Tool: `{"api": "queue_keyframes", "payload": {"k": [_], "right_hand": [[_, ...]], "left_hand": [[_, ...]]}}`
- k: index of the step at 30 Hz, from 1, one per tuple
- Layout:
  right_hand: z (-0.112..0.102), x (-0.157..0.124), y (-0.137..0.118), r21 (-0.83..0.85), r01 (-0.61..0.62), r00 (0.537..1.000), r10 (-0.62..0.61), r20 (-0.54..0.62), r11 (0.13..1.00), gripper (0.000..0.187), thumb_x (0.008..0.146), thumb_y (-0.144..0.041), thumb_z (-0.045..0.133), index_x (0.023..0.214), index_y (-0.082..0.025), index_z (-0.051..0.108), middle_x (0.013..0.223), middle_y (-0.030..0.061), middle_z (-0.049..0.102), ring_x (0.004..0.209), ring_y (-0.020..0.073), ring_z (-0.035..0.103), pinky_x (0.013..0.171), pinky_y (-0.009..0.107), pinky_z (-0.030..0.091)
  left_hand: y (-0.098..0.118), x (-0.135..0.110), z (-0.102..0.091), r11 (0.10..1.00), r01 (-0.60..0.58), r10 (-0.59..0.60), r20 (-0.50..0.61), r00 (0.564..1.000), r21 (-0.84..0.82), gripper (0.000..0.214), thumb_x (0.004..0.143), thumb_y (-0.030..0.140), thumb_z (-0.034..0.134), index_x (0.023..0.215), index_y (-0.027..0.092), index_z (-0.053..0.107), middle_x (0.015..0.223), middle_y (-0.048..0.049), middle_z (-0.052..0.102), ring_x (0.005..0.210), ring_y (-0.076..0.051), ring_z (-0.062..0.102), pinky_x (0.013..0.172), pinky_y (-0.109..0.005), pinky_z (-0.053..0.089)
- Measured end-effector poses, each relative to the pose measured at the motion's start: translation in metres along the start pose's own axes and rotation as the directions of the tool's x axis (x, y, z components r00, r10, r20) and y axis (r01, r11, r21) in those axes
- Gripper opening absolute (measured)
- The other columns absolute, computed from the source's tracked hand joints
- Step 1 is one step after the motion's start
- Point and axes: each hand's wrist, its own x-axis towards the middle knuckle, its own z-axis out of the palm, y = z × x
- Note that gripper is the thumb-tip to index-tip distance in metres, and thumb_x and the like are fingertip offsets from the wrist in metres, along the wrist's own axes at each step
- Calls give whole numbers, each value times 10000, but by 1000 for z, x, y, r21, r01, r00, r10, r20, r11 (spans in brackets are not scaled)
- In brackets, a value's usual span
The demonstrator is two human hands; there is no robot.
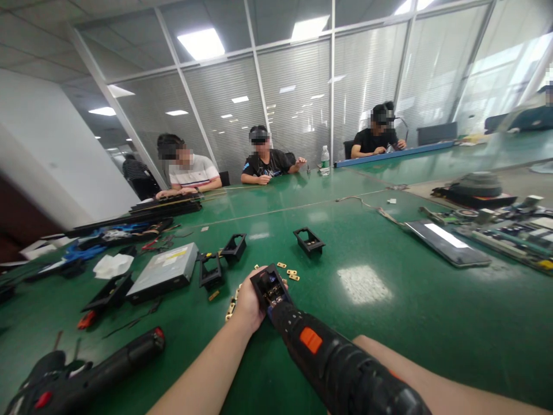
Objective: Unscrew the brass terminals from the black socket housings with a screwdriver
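My left hand (249,300) is closed around a black plastic housing (263,281), a rectangular frame with brass-coloured metal parts inside. Over its near end reaches the front of a black cordless screwdriver (332,351) with an orange button; the bit's tip is hard to make out. My right hand (362,344) holds that tool from behind; its fingers are mostly hidden by the tool's body. Small brass plates (292,275) lie on the table just beyond and beside my left hand. Similar black frames (211,271) stand nearby, one (309,241) farther right and another (234,248) behind.
On the green table (432,323), a silver disc drive (164,271) and a black pistol-shaped tool (99,363) lie left. A flat dark device (449,245) and circuit boards (514,236) are right. Several people sit across the table, near a water bottle (325,158).
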Motion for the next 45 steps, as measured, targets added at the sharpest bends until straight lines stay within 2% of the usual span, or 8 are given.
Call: {"api": "queue_keyframes", "payload": {"k": [5,8,10,13,21,25,28,45], "right_hand": [[-13,58,-1,-11,17,997,-17,-79,1000,304,966,-355,487,1131,-114,573,1060,79,589,904,178,605,759,333,543],[-20,88,-1,-13,18,995,-19,-102,1000,309,965,-350,487,1141,-111,573,1096,81,579,954,199,600,793,355,539],[-21,93,-1,-12,14,995,-15,-103,1000,306,966,-348,486,1139,-111,574,1084,80,582,938,193,603,780,346,542],[-18,76,-2,-7,4,996,-5,-87,1000,319,976,-364,464,1126,-106,576,1045,73,589,897,178,610,748,324,544],[1,-7,-8,11,-29,998,29,63,1000,252,932,-334,557,1038,-107,580,922,51,594,750,125,582,649,273,526],[5,-11,-16,44,-31,995,26,91,999,310,754,-333,746,800,-109,537,692,-35,475,580,50,428,517,177,380],[6,-9,-22,72,-43,996,38,78,996,364,658,-318,794,764,-116,510,668,-49,425,588,34,355,507,167,309],[5,-16,-36,111,-58,998,53,42,992,224,695,-238,684,718,-154,478,653,-50,402,583,50,370,514,160,307]], "left_hand": [[-1,1,-1,999,29,-29,-3,1000,-32,269,772,363,528,768,122,647,649,-119,673,596,-281,663,570,-414,530],[-1,2,-2,1000,20,-19,19,1000,-22,258,768,343,523,756,121,652,647,-116,672,600,-270,663,590,-401,532],[-1,3,-2,1000,15,-15,25,1000,-24,242,765,327,521,746,124,651,649,-112,674,605,-265,664,596,-393,533],[-2,4,-3,999,24,-23,30,999,-31,242,765,329,522,750,124,649,651,-111,675,607,-269,666,596,-396,534],[-1,3,-2,999,21,-22,-8,1000,-44,209,752,317,546,767,129,635,658,-110,675,602,-283,667,566,-419,536],[-1,4,-2,998,-10,8,-35,999,-57,158,733,276,561,768,137,628,653,-93,671,594,-280,667,523,-398,528],[-2,5,-2,998,8,-10,-33,999,-67,184,745,304,563,754,133,630,652,-92,671,586,-267,665,531,-393,535],[-1,5,-2,998,23,-25,-38,999,-64,209,772,301,546,772,118,648,669,-105,680,611,-270,671,561,-401,541]]}}
